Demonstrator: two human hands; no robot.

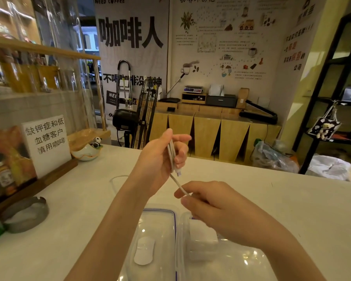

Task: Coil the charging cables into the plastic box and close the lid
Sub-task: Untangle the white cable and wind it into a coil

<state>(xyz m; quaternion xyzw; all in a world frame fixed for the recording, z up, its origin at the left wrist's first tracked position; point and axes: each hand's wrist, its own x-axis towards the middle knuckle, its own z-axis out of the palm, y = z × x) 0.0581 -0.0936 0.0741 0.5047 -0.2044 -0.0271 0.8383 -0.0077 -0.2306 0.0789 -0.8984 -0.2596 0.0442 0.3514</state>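
White charging cable (172,153) folded in strands, gripped by left hand (162,157) above the open plastic box (227,258) (lid (150,240) alongside), right hand (215,207) pinching its trailing length.

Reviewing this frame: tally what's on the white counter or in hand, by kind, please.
White charging cables: 2
Clear plastic box: 1
Clear lid: 1
White charger block: 1
Metal ashtray: 1
Panda dish: 1
Sign stand: 1
Total: 8

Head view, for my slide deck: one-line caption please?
Left hand holds folded loops of a white charging cable while right hand pinches its trailing length above an open plastic box.
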